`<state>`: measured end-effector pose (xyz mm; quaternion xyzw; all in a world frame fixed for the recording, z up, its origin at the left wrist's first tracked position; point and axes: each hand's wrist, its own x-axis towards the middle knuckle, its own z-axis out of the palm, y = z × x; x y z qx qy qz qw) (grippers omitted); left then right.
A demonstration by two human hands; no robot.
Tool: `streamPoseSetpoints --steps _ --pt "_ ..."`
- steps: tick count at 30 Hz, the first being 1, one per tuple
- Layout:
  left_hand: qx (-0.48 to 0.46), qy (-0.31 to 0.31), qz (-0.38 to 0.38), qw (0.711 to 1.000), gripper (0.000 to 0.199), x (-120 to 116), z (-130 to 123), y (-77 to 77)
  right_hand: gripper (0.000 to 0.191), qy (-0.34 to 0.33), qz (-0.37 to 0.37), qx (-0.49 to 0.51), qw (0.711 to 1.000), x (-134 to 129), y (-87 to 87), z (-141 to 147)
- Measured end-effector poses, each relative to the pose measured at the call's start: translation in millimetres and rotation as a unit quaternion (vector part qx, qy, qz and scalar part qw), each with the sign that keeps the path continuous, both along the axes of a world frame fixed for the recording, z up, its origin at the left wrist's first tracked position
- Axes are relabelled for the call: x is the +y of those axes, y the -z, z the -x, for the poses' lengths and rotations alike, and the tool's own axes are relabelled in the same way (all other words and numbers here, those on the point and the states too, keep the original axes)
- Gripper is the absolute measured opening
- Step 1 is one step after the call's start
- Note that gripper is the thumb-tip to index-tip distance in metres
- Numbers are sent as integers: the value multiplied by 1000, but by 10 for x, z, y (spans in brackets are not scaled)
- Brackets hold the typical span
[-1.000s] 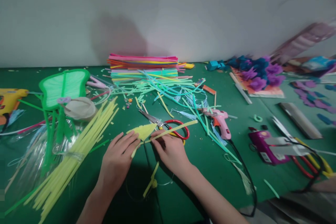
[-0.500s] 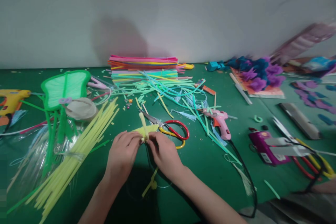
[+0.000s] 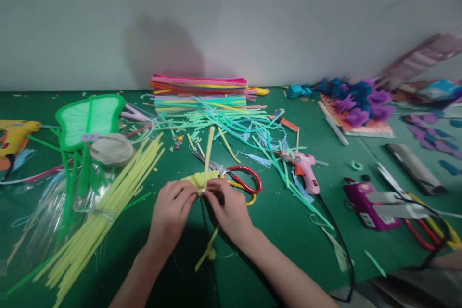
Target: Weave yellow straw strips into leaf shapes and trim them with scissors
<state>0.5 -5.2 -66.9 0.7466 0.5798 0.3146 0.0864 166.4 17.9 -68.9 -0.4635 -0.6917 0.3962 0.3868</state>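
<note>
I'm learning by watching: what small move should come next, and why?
Probably fold the upright yellow strip down with the right hand, while the left hand steadies the yellow piece: the strip's long end sticks up free above both hands' fingertips.

Left hand: we see a bare left hand (image 3: pixel 173 208), left of the lower center of the frame, with slim fingers and a narrow back.
Right hand: ours too is bare and slender, the right hand (image 3: pixel 231 208) tapering into a slim wrist.
Forearms: we show bare skin down to the bottom edge, the left forearm (image 3: pixel 139 267) and right forearm (image 3: pixel 279 264) both smooth in outline.
Fingernails: too small for us to make out.
</note>
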Motion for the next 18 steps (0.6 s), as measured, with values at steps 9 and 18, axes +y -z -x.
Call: streamPoseSetpoints --steps 9,18 --pt "-4 -23 18 1000 14 29 -5 38 13 -3 -45 -17 999 23 -69 -21" --pt "-33 -36 34 998 14 51 -13 9 13 -3 -59 -18 998 26 -73 -28"
